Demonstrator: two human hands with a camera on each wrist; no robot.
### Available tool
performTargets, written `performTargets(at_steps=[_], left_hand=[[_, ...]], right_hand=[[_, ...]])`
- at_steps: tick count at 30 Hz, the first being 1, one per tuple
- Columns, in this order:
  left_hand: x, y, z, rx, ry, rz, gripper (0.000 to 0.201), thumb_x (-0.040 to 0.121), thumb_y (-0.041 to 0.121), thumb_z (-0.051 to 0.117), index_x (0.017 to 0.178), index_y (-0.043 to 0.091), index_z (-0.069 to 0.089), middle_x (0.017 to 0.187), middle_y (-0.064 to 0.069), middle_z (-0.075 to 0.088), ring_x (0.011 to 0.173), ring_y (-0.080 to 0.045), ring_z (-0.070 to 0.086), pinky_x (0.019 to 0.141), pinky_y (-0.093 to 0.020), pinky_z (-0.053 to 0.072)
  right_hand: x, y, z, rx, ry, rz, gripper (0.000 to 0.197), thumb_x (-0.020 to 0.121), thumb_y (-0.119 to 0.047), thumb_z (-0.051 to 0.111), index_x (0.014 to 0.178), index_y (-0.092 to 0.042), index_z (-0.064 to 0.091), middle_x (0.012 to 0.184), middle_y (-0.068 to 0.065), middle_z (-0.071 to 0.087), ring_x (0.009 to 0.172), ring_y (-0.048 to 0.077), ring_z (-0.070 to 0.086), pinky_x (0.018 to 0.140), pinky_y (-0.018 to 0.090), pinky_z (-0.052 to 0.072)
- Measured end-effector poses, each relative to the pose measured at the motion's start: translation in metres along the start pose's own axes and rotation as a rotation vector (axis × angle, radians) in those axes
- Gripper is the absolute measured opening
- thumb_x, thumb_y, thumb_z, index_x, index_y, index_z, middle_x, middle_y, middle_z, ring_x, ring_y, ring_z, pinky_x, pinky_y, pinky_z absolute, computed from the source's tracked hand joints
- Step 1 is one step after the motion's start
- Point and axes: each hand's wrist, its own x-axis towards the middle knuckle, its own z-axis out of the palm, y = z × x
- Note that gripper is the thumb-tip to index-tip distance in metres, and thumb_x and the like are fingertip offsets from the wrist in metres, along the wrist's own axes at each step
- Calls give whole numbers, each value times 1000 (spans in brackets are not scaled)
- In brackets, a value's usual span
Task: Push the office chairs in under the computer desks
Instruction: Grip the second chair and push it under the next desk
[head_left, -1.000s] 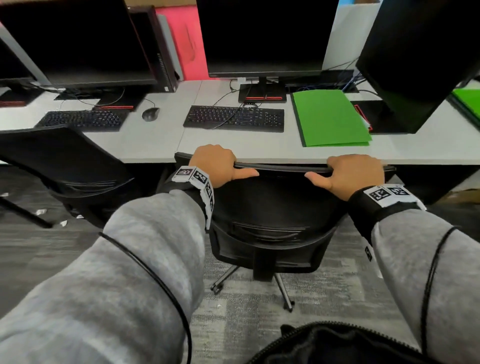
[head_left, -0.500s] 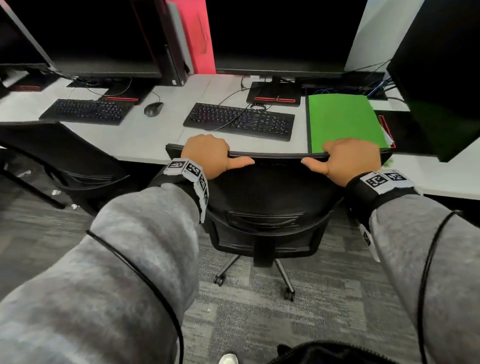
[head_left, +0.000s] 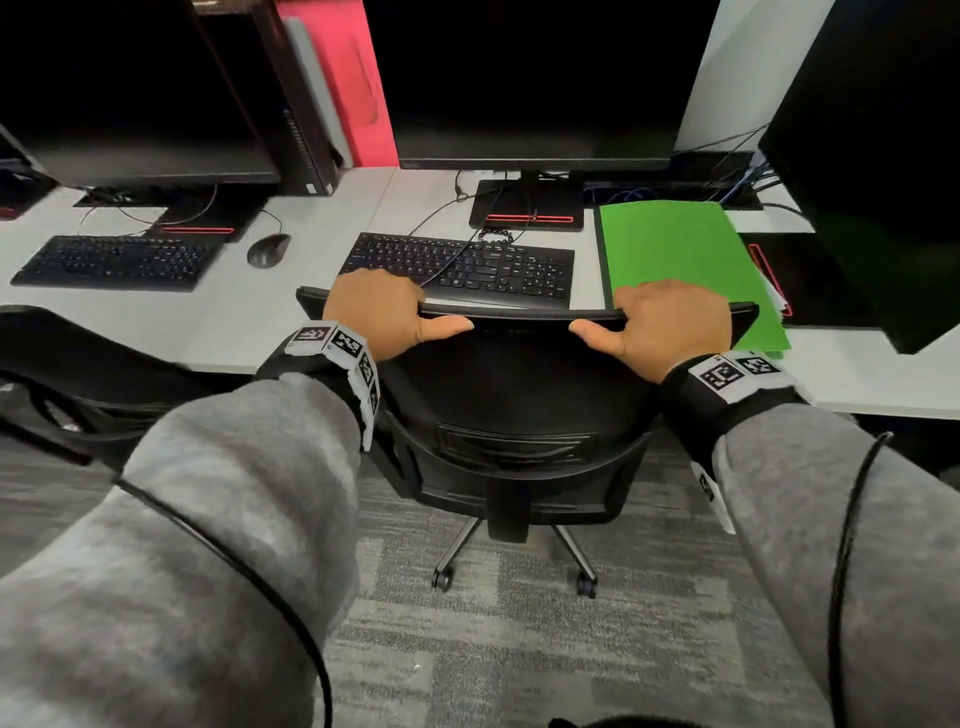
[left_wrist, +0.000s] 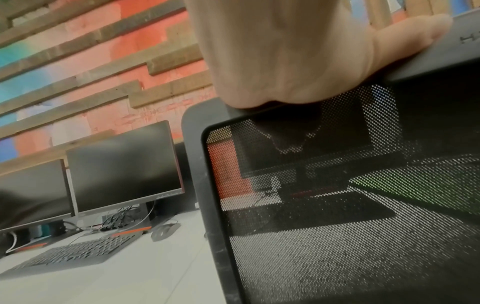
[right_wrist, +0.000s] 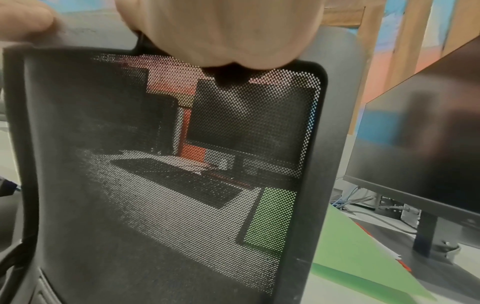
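A black mesh-backed office chair (head_left: 519, 405) stands against the white computer desk (head_left: 249, 322), its backrest top over the desk's front edge. My left hand (head_left: 379, 312) grips the left part of the backrest's top rail, fingers curled over it, thumb along the near side. My right hand (head_left: 670, 325) grips the right part the same way. In the left wrist view my left hand (left_wrist: 285, 51) sits on the chair's mesh back (left_wrist: 350, 205); in the right wrist view my right hand (right_wrist: 221, 30) sits on the mesh back (right_wrist: 168, 164). The seat is hidden.
A second black chair (head_left: 78, 374) stands at the left, partly under the desk. On the desk lie two keyboards (head_left: 462, 265), a mouse (head_left: 267, 250), a green folder (head_left: 680, 254) and several dark monitors (head_left: 535, 78). Grey carpet (head_left: 519, 649) lies behind the chair.
The chair has rolled forward toward the desk with both hands on its top rail; its backrest top now overlaps the keyboard and folder. I have stepped closer.
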Motion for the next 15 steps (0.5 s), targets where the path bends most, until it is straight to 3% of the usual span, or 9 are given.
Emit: performTargets(at_steps=[4,9,11,13,15], left_hand=[[0,0,3,-4,30,-1,89,54,94,8,53,14,45,46,-1,37,49,-21,41,46,-27,22],[-6,3,-1,-27,11,-6,88,56,89,7,63,17,57,53,-2,49,60,-25,53,52,-28,29],[-11,6,-3,-55,-18,-11,81,63,88,15,73,20,58,59,-3,53,66,-26,55,58,-31,36],[-19,10,-6,-54,-39,-9,77,73,82,23,86,17,61,68,-5,58,72,-27,56,67,-35,41],[-29,15,-8,-50,-58,-19,78,78,79,26,105,15,62,88,-10,67,91,-31,60,86,-42,41]], right_hand=[[-2,-2,0,-12,15,-4,72,73,-80,16,62,-14,41,51,-1,31,59,25,45,46,24,17],[-9,-1,-2,-14,36,-2,65,80,-76,26,59,-15,38,51,0,33,57,26,45,46,23,18],[-14,1,-6,-1,22,-4,63,81,-75,26,56,-18,32,52,0,35,57,25,45,46,24,19],[-23,0,-12,-4,-16,-1,63,81,-75,24,60,-17,36,54,0,37,60,26,46,51,27,26],[-34,-3,-16,-10,-26,24,63,82,-74,25,69,-15,42,60,3,46,70,29,53,64,33,34]])
